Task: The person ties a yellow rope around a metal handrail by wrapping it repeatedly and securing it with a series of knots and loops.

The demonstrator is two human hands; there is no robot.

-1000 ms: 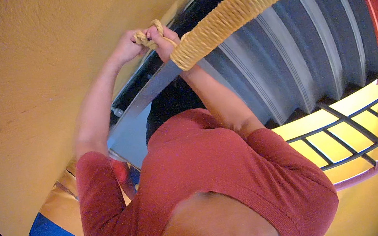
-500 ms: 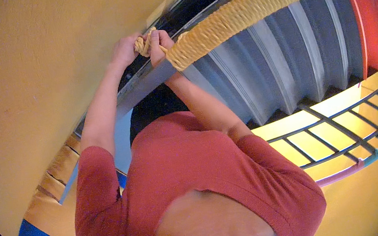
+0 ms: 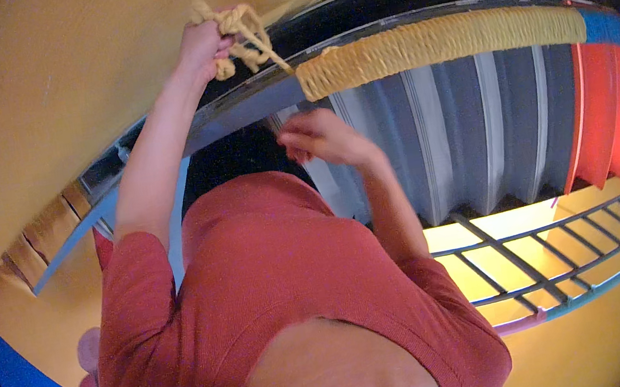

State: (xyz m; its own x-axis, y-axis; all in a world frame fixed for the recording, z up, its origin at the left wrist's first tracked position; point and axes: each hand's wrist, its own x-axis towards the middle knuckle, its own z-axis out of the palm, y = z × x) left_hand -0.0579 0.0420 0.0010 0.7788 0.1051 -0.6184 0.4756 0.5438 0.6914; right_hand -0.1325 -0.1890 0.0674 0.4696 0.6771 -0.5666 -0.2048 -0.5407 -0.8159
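Observation:
My left hand [image 3: 207, 49] is closed round a loose bundle of yellow rope [image 3: 251, 30], above the dark rail. Loops and ends hang out on both sides of the fist. From the bundle a strand runs down to the near end of a tight yellow rope wrapping [image 3: 440, 46], which coils round the grey handrail [image 3: 242, 111]. My right hand [image 3: 324, 139] hangs in the air just below that end, apart from the rope. Its fingers are curled in, with nothing seen in them.
Grey steps [image 3: 430, 135] with pale edge strips lie below the rail, and red steps [image 3: 606, 109] beyond. A blue section [image 3: 614, 26] follows the yellow wrapping. The ochre wall [image 3: 59, 127] rises along the left. A black railing [image 3: 511, 251] stands at lower right.
My right hand has left the rope and drawn down to the right. My left hand has risen with the bundle, pulling it away from the wrapped end. The view has shifted.

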